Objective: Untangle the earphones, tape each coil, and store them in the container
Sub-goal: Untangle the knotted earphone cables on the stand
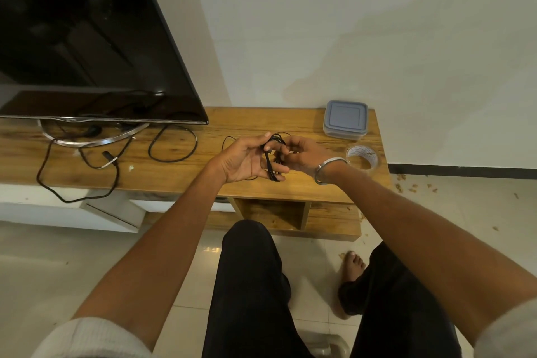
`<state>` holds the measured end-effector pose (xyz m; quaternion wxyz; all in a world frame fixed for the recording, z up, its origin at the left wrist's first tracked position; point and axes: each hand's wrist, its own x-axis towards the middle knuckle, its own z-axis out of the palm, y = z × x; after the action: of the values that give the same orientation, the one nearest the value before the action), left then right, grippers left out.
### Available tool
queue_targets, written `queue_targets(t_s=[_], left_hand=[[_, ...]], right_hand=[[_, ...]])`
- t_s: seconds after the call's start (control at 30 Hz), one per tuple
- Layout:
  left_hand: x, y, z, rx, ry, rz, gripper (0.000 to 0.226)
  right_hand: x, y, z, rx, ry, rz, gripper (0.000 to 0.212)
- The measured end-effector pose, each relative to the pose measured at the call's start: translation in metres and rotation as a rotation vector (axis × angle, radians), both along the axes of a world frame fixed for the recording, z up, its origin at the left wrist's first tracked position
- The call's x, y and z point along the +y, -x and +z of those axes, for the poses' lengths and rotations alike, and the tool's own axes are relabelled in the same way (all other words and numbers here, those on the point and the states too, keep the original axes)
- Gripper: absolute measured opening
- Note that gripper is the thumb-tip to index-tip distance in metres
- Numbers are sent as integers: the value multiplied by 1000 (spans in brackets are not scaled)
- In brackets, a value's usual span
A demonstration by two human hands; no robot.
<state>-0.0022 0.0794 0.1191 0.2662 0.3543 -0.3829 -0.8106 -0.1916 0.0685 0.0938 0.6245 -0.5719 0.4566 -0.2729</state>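
Black earphones [270, 160] are wound into a coil between my two hands, above the wooden TV unit [203, 177]. My left hand [247, 158], palm up, has the coil looped around its fingers and its thumb pinches the top. My right hand [302, 154], with a metal bangle on the wrist, pinches the cord at the coil's right side. A loose end of the cord [228, 141] trails left onto the unit. The clear container with a grey-blue lid [345, 118] stands shut at the back right. A roll of clear tape [362, 157] lies in front of it.
A large TV [87, 38] on a curved metal stand [96, 139] fills the left. Black cables [171, 145] loop over the unit beside it, one hanging off the front edge. The unit's right edge is close to the tape. My legs and a bare foot [353, 264] are below.
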Motion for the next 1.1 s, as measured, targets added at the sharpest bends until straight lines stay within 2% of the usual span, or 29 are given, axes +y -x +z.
queue_targets(t_s=[0.07,0.2,0.3,0.53,0.6,0.7,0.77,0.87,1.1], left_hand=[[0,0,2,-15,-1,-5,33],[2,0,7,-37,10,-6,34],[1,-1,8,-64,22,4,34],[2,1,6,-62,25,36,30],[2,0,4,-67,28,57,31],[1,-2,2,-78,23,102,31],[1,-2,1,-77,20,130,31],[0,-1,-1,-90,19,159,32],[-4,6,-12,-187,-1,316,33]], right_hand=[[1,-1,0,-22,-21,-28,30],[1,-5,-3,-294,-212,-54,42],[0,-5,-4,-373,-258,-63,43],[0,-7,1,-346,-306,-61,48],[0,-7,1,-337,-319,-58,43],[1,-2,0,-278,-262,11,41],[1,-3,-1,-208,-198,46,48],[2,-8,-4,-119,-91,19,45],[-1,-5,-9,-57,-77,-4,53]])
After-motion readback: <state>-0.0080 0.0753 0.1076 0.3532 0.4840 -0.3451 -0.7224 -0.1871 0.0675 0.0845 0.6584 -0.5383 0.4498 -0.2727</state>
